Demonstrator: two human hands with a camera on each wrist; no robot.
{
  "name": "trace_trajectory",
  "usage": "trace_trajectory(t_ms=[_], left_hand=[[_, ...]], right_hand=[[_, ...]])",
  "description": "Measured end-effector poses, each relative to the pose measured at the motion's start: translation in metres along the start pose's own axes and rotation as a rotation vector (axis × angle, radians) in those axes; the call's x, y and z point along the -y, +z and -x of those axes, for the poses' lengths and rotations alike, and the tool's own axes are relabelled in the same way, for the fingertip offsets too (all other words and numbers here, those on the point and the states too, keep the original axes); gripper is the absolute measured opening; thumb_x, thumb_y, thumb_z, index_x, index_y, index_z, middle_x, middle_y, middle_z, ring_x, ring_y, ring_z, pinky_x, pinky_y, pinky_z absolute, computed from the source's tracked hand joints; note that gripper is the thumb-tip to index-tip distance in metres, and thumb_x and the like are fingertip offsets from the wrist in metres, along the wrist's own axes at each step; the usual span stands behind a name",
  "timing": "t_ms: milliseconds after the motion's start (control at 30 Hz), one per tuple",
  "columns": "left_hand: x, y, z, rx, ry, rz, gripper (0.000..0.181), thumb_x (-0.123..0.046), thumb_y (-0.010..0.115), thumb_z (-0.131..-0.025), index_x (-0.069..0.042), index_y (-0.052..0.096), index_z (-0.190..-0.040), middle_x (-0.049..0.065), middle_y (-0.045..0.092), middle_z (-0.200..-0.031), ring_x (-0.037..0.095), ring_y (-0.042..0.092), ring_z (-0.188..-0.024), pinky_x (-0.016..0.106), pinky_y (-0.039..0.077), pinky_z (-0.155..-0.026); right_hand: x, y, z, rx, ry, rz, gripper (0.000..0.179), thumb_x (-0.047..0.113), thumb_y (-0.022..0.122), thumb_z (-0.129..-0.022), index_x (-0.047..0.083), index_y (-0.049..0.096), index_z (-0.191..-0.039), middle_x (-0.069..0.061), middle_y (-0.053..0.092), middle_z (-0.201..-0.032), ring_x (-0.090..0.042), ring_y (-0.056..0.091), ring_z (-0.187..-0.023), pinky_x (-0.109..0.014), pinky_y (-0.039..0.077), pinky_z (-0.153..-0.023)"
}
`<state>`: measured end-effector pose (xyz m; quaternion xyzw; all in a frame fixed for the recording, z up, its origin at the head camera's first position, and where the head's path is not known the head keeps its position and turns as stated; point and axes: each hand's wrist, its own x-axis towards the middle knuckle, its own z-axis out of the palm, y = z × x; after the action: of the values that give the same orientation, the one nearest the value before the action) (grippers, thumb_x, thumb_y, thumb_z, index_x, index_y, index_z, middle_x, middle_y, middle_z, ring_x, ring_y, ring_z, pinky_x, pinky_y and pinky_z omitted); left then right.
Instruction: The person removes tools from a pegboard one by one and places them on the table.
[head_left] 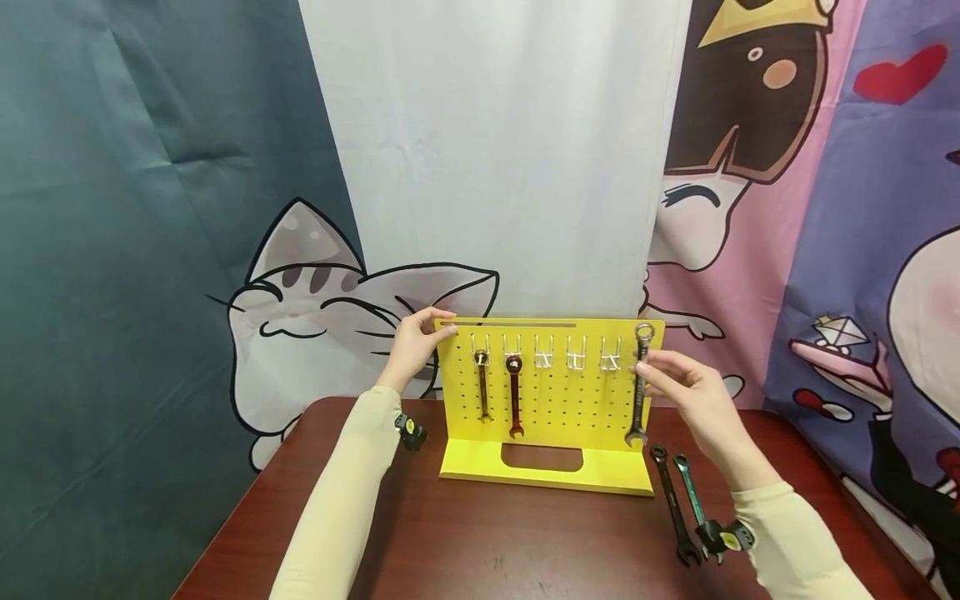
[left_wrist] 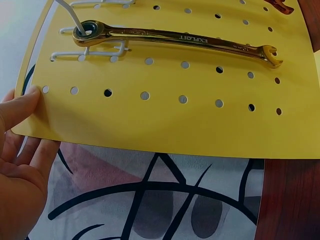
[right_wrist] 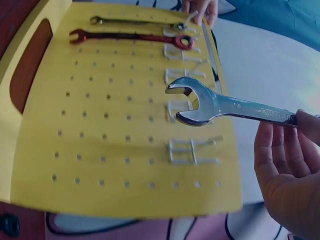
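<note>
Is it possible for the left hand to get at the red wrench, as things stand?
Probably yes, if the left hand lets go of the board: the gold wrench hangs between, but nothing covers the red wrench from the front.

- silver wrench (right_wrist: 240,107): polished metal, shiny
- gold wrench (left_wrist: 150,35): mirror-glossy metal
- red wrench (right_wrist: 125,36): glossy metallic
- yellow pegboard (left_wrist: 200,132): smooth, low sheen
- surface (head_left: 465,542): reddish wood-look, smooth, faint gloss
- backdrop (head_left: 510,150): matt cloth, creased
- sleeve (head_left: 337,508): matt cloth

Head cam fwd & down, farther back, L/R wrist cams close, rotated sideways, sharing yellow pegboard (head_left: 557,388)
</note>
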<state>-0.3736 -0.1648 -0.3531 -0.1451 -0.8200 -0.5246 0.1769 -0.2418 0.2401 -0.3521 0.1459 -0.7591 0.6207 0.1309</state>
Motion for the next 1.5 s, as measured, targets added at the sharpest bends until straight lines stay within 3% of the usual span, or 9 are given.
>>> trace_trajectory(t_ms=[167,267,400,700,900,1200,1500], left_hand=[[0.001,0.001,0.001,0.005,-0.009,-0.005,0.024,-0.022,0.076,-0.093,-0.013,0.074,-0.115,0.006,0.070,-0.102,0.022,0.058,-0.081,0.033,0.049,-0.072],[0.002,0.001,0.001,0.012,-0.012,-0.003,0.024,-0.022,0.076,-0.092,-0.013,0.074,-0.115,0.005,0.070,-0.104,0.022,0.058,-0.080,0.032,0.049,-0.072],[0.002,0.000,-0.002,0.015,-0.006,0.013,0.023,-0.022,0.076,-0.092,-0.014,0.074,-0.114,0.004,0.070,-0.108,0.021,0.059,-0.082,0.032,0.050,-0.073],[0.001,-0.004,-0.003,0.015,0.013,0.012,0.023,-0.022,0.077,-0.092,-0.014,0.075,-0.114,0.005,0.070,-0.105,0.023,0.059,-0.082,0.036,0.049,-0.074],[0.003,-0.001,-0.002,0.025,-0.002,-0.008,0.024,-0.027,0.076,-0.092,-0.018,0.075,-0.114,0.006,0.068,-0.098,0.021,0.057,-0.080,0.035,0.048,-0.073],[0.001,0.003,0.001,0.034,-0.023,-0.008,0.026,-0.025,0.076,-0.093,-0.014,0.074,-0.116,0.005,0.066,-0.094,0.022,0.054,-0.077,0.032,0.046,-0.069],[0.001,-0.001,-0.004,0.019,-0.013,0.008,0.022,-0.024,0.077,-0.092,-0.016,0.074,-0.113,0.005,0.069,-0.099,0.023,0.060,-0.082,0.036,0.049,-0.075]], right_hand=[[-0.001,-0.023,0.006,-0.032,-0.011,-0.100,0.022,0.012,0.066,-0.099,0.007,0.069,-0.120,0.011,0.074,-0.101,-0.005,0.069,-0.087,-0.019,0.054,-0.077],[-0.002,-0.036,0.011,-0.050,0.002,-0.114,0.019,0.011,0.066,-0.099,0.016,0.071,-0.116,0.011,0.075,-0.100,-0.003,0.069,-0.087,-0.017,0.053,-0.075],[-0.006,-0.052,0.015,-0.059,0.019,-0.135,0.019,0.009,0.066,-0.099,0.017,0.071,-0.116,0.009,0.076,-0.101,-0.005,0.069,-0.086,-0.017,0.053,-0.074],[-0.025,-0.078,0.026,-0.087,0.105,0.036,0.019,0.015,0.066,-0.100,0.024,0.071,-0.116,0.017,0.073,-0.098,-0.002,0.068,-0.083,-0.012,0.049,-0.074],[-0.047,-0.091,0.035,-0.073,0.141,0.017,0.020,0.015,0.066,-0.100,0.016,0.070,-0.119,0.016,0.074,-0.100,0.005,0.065,-0.092,-0.014,0.051,-0.074],[-0.077,-0.109,0.050,-0.085,0.247,-0.044,0.020,0.014,0.066,-0.099,0.032,0.072,-0.107,0.014,0.075,-0.094,0.003,0.068,-0.086,-0.017,0.053,-0.070],[-0.104,-0.114,0.054,-0.037,0.365,0.088,0.019,0.022,0.065,-0.101,0.041,0.069,-0.102,0.017,0.073,-0.092,0.002,0.066,-0.084,-0.022,0.053,-0.070]])
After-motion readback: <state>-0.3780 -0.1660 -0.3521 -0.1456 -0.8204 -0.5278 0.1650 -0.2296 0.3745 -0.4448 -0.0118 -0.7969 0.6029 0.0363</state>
